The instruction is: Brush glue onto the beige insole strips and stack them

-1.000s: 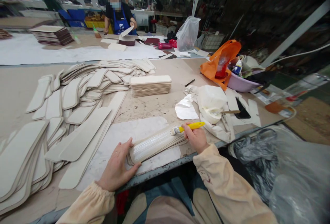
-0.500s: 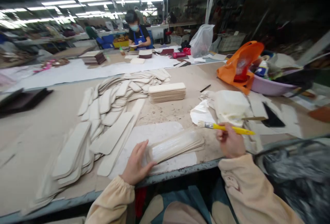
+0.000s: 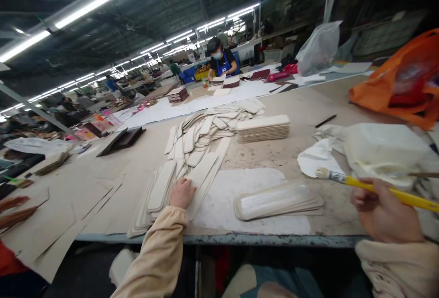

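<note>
**Brush (image 3: 355,182) gripped, strips (image 3: 203,167) being touched**

Brush is being gripped by right hand (image 3: 389,213), fingers closed, 3 o'clock from glossy-topped stack (image 3: 276,201) near table edge (image 3: 240,239). Strips at 9 o'clock are being touched by left hand (image 3: 183,193), fingers curled; any pinch can't be told. Neat pile (image 3: 263,129) is lying beyond, 12 o'clock.
</note>
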`<action>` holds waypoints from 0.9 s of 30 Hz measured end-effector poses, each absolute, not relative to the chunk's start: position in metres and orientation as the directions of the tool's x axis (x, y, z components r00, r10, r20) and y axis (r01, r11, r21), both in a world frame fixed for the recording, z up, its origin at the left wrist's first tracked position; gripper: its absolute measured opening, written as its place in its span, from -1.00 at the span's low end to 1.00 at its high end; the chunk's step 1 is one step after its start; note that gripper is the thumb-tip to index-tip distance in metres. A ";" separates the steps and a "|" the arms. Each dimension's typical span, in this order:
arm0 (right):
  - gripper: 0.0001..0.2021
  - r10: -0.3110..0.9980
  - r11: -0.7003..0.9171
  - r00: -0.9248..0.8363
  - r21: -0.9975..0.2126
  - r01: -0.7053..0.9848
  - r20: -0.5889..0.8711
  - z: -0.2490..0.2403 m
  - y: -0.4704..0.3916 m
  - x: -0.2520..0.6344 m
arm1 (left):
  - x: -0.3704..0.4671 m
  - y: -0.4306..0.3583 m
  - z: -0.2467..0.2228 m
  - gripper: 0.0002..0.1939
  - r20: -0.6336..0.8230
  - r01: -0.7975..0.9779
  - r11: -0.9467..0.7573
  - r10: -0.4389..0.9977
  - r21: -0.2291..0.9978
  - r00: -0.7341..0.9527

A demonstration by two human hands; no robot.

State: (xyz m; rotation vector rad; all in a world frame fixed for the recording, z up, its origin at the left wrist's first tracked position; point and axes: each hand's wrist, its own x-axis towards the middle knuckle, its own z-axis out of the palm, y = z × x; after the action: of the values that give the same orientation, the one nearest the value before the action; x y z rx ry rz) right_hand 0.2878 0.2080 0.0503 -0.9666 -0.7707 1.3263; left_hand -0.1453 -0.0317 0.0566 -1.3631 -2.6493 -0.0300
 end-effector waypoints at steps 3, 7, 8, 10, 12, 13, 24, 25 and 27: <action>-0.57 0.990 -0.065 0.080 -0.866 -0.496 -0.120 0.044 0.209 0.289 | -0.144 -0.031 0.055 -0.81 0.137 0.796 0.601 0.796 -0.066 -0.590; -0.61 0.995 -0.038 0.066 -0.879 -0.476 -0.078 0.037 0.209 0.289 | -0.143 -0.028 0.052 -0.82 0.140 0.759 0.648 0.758 -0.058 -0.637; -0.63 0.995 -0.034 0.063 -0.880 -0.474 -0.073 0.036 0.209 0.289 | -0.144 -0.027 0.051 -0.80 0.148 0.750 0.660 0.748 -0.053 -0.647; -0.66 0.996 -0.035 0.055 -0.882 -0.470 -0.069 0.035 0.208 0.289 | -0.146 -0.027 0.049 -0.74 0.166 0.736 0.676 0.731 -0.037 -0.662; -0.70 0.997 -0.031 0.051 -0.888 -0.459 -0.061 0.035 0.206 0.289 | -0.148 -0.029 0.047 -0.71 0.179 0.725 0.688 0.716 -0.020 -0.674; -0.72 0.997 -0.025 0.051 -0.892 -0.452 -0.054 0.035 0.205 0.289 | -0.150 -0.030 0.046 -0.72 0.183 0.719 0.695 0.709 -0.014 -0.682; -0.69 0.999 0.012 0.033 -0.926 -0.376 -0.001 0.029 0.203 0.288 | -0.155 -0.033 0.044 -0.74 0.185 0.727 0.676 0.735 -0.121 -0.652; -0.68 1.000 0.012 0.029 -0.928 -0.373 0.001 0.029 0.203 0.288 | -0.155 -0.033 0.044 -0.74 0.191 0.730 0.670 0.741 -0.138 -0.644; -0.68 1.000 0.021 0.023 -0.931 -0.363 0.014 0.030 0.202 0.288 | -0.154 -0.032 0.046 -0.73 0.206 0.738 0.654 0.755 -0.166 -0.623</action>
State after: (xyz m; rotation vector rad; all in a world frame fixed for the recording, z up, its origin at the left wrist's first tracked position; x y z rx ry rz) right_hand 0.2878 0.2016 0.0299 -0.9286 -0.9258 1.3352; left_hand -0.1538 -0.0318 0.0455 -1.2047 -2.6159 0.0952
